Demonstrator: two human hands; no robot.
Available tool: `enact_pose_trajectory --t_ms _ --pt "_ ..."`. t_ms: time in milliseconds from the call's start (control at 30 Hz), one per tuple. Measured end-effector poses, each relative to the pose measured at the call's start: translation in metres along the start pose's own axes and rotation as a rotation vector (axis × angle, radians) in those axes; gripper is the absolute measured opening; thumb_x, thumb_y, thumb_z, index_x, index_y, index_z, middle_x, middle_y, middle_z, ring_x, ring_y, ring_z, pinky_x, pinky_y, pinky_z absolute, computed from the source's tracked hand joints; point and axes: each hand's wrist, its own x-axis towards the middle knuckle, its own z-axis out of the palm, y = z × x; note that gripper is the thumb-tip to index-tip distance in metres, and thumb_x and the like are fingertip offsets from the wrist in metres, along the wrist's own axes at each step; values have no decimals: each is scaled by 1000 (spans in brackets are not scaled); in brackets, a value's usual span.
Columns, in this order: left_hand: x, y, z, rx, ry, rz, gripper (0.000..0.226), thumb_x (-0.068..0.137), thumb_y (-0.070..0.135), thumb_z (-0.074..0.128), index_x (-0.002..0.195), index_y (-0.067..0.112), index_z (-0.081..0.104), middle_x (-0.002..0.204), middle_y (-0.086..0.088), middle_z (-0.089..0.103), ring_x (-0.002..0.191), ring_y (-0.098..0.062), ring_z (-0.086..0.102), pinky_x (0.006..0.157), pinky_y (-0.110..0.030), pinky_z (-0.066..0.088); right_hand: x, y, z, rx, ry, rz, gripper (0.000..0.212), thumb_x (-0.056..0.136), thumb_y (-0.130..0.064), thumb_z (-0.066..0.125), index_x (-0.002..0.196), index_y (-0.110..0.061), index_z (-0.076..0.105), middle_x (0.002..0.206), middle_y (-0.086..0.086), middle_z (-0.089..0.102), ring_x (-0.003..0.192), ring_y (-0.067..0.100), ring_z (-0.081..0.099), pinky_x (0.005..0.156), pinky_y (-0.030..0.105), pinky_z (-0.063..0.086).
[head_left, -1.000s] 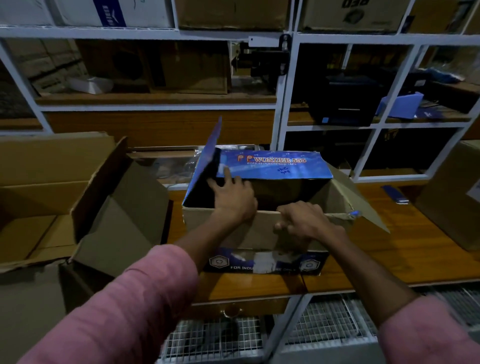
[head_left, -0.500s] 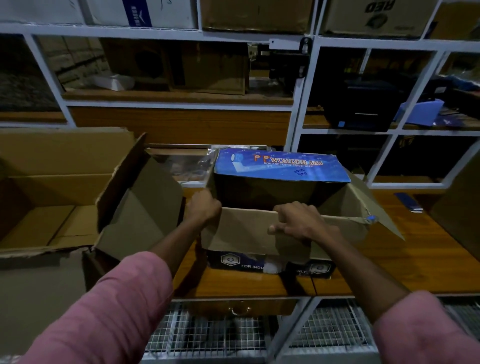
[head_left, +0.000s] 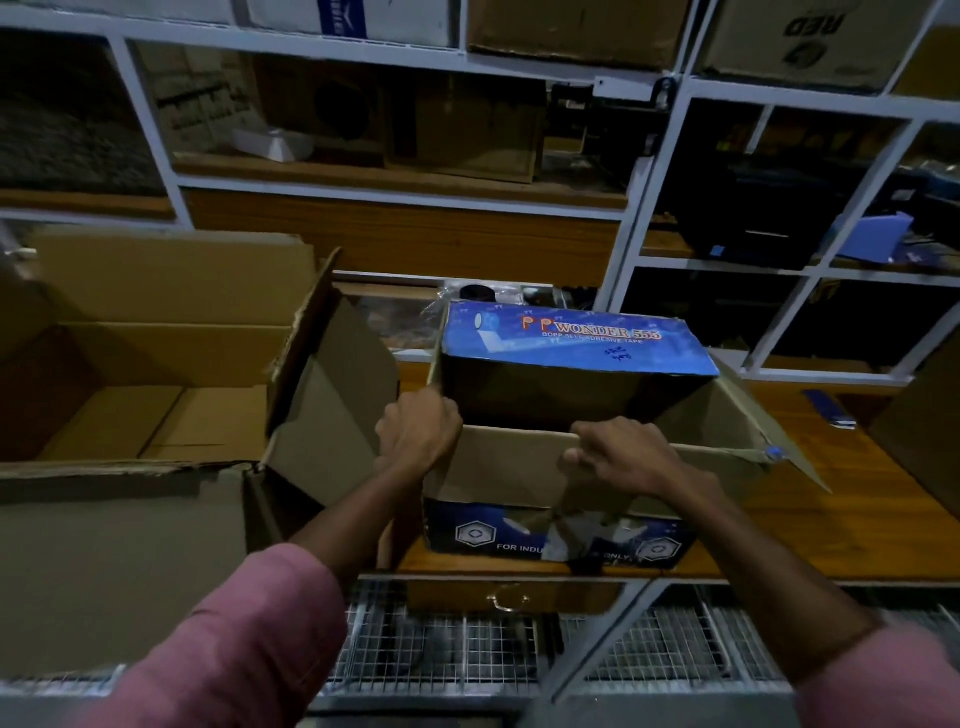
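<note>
tape box (head_left: 571, 351) inside: dark, unseen | large carton (head_left: 156, 291): cut off left

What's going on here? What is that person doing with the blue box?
A person in pink sleeves is handling a blue-printed cardboard tape box that sits on a wooden table. The left hand grips the box at its near left corner, and the right hand grips the near top edge. The box is open, with its blue far flap raised and its right flap hanging outward. A bigger brown carton stands open to the left.
</note>
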Motion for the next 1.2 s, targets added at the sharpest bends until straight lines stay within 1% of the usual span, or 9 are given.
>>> enact_pose_trajectory --t_ms 100,200,333,500,567,667,833,1033,1200 --pt "-1 2 0 27 -27 38 25 101 32 40 98 13 56 111 -12 62 91 -26 54 78 -41 48 -4 -2 -7 142 -17 69 41 102 -58 33 97 -30 63 92 -8 65 87 8 58 77 35 35" --pt "2 5 -4 153 29 175 26 97 29 45 109 11 59 132 -13 53 112 -36 52 89 -49 43 -2 -8 -11 404 89 167 61 98 -68 25 95 -28 70 98 -8 68 94 9 61 87 41 43" --pt "6 12 -5 153 92 432 27 96 32 47 113 15 61 122 -8 60 113 -28 49 94 -46 41 13 -11 -15 470 85 204 47 100 -58 38 100 -24 71 101 -4 69 95 12 64 90 41 53" --pt "22 21 3 57 -29 464 23 95 32 48 96 18 66 96 -3 68 89 -23 60 80 -39 49 45 -10 -14 454 -77 261 22 99 -48 52 104 -30 64 102 -6 63 94 9 60 72 27 45" --pt "33 25 6 43 -160 444 22 96 34 51 96 18 66 94 -3 68 83 -19 62 75 -36 50 64 -8 -10 419 -148 271 28 98 -46 55 117 -28 63 116 -3 63 102 11 59 79 30 47" --pt "51 34 11 67 -280 433 23 96 34 55 106 15 65 107 -7 67 95 -22 61 81 -40 52 95 -4 -3 250 -56 183 61 95 -44 61 148 -23 41 150 11 40 137 31 39 110 49 40" --pt "100 53 30 174 -179 431 58 95 37 58 146 17 39 160 -11 26 148 -37 18 115 -56 26 146 6 -28 292 311 153 83 95 -40 62 160 -26 12 167 10 -4 153 34 -6 121 50 9" --pt "171 80 45 275 -95 422 83 93 37 60 159 18 12 167 -12 -1 152 -42 -3 119 -62 7 205 54 -34 184 362 93 72 99 -34 57 157 -11 22 167 13 6 153 35 0 124 46 5" --pt "203 83 73 347 -145 331 83 95 35 56 160 18 7 168 -10 -7 152 -41 -12 118 -65 1 231 77 -14 184 284 114 65 97 -27 60 153 -14 30 164 7 16 149 34 8 121 55 18"
